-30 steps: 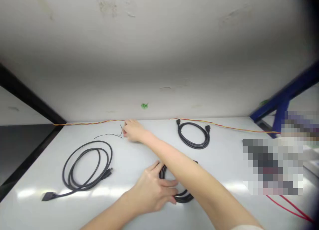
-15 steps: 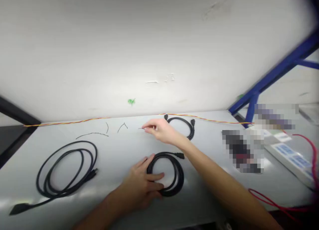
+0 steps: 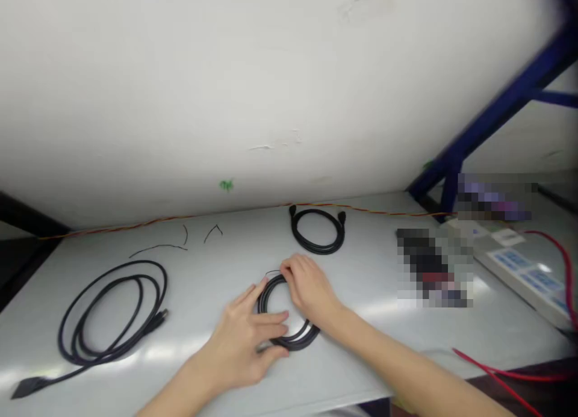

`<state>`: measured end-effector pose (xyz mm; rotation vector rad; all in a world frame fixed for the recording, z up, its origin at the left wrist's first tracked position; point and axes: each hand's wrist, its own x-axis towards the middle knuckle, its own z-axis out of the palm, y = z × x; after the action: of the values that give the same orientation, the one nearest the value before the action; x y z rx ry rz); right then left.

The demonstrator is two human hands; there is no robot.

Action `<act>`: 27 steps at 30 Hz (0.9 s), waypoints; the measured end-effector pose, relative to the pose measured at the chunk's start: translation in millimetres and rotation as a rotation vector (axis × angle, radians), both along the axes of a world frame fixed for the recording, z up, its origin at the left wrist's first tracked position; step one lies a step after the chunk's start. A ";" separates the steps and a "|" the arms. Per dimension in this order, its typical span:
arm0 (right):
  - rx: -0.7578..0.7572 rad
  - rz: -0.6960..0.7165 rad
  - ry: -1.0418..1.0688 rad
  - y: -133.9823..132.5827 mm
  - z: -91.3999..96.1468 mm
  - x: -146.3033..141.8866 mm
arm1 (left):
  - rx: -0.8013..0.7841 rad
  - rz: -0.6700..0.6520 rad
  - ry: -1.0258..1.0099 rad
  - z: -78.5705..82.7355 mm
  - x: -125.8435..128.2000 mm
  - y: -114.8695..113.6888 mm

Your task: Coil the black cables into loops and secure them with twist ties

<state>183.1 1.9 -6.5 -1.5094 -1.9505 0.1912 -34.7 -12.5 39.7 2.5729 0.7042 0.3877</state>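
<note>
1. So the main thing here is a black coiled cable (image 3: 293,345), several turns wound into a neat ring, lying flat on the glossy pale tabletop (image 3: 361,363), front and center between both hands.
2. Left hand (image 3: 246,339) is loosely open, fingers spread across the coil's left side, resting on it rather than gripping tight.
3. Right hand (image 3: 311,290) has its fingertips pinched closed on a thin black wire (image 3: 273,272) at the coil's top edge. That hand blocks the coil's upper right, so can't tell what's under it.
4. Left of that: a bigger, looser cable loop (image 3: 165,278) with plugs on its ends. Behind: a smaller cable ring (image 3: 320,250).
5. Back left, some loose wire bits (image 3: 158,247); a red-and-yellow twisted wire (image 3: 149,223) runs along the wall.
6. Far right: white power strip (image 3: 519,269), red cable (image 3: 510,376), and a pixelated patch (image 3: 431,263).
</note>
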 end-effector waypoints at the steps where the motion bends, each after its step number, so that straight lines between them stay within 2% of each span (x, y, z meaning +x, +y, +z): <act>1: 0.011 -0.012 -0.047 0.6 -0.8 -0.6 | -0.045 0.014 -0.010 5.2 -0.6 1.3; 3: 0.028 -0.036 -0.140 1.3 -1.2 -2.1 | -0.132 0.103 -0.057 14.1 0.4 4.7; 5: 0.036 -0.041 -0.221 1.4 -0.9 -3.3 | -0.165 0.252 -0.097 18.5 6.5 8.8; 7: 0.029 -0.030 -0.238 1.3 -0.5 -4.1 | -0.126 0.390 -0.065 17.6 17.7 13.6; 9: 0.025 -0.026 -0.240 1.2 -1.2 -4.4 | -0.046 0.452 0.037 13.7 31.2 19.6; 13: 0.019 -0.068 -0.145 1.5 -6.6 -4.7 | 0.082 0.430 0.226 4.8 50.2 34.1; 17: 0.020 -0.126 -0.015 0.9 -12.6 -3.6 | 0.135 0.345 0.213 -5.2 50.9 42.5; 21: 0.063 -0.092 0.189 -2.2 -13.3 -0.4 | 0.157 0.311 0.156 -14.8 47.8 42.6; 27: 0.057 -0.048 0.425 -5.6 -5.1 7.0 | 0.214 0.270 0.255 -15.4 52.1 45.4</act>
<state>190.1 -3.7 -11.6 -1.3480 -1.5674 0.3980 17.5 33.0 24.3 2.7640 1.1661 0.2290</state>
